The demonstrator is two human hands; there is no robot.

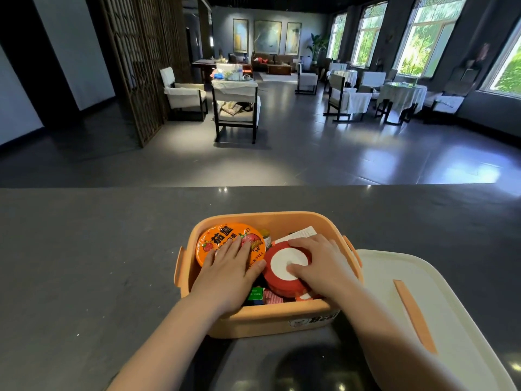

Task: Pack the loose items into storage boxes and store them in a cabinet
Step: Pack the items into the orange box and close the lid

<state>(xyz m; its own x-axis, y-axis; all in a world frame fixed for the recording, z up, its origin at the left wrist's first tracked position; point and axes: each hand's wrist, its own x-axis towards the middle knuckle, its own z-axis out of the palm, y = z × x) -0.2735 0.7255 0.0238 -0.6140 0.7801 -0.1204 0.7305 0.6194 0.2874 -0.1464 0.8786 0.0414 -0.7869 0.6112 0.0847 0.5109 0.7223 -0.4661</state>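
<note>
1. Probably fairly heavy now, packed full; stiff, smooth orange plastic storage box (267, 320), best lifted by both side lugs.
2. Stands on the dark grey bench (84, 249), with the cream lid (380, 266) just beside it on the right.
3. Left hand (228, 269) flat, fingers straight, on the orange-lidded noodle bowl (222, 238); right hand (324, 263) draped over the red-and-white round tub (282, 275), gripping or pressing unclear.

Peach-orange box (267, 320); orange noodle bowl (220, 239) with black lettering; red tub (277, 283) with a white top; cream lid (456, 292) crossed by an orange strip; dark grey counter (98, 249).

Daylight from right windows (425, 38), dim interior, apparent edge distortion
</note>
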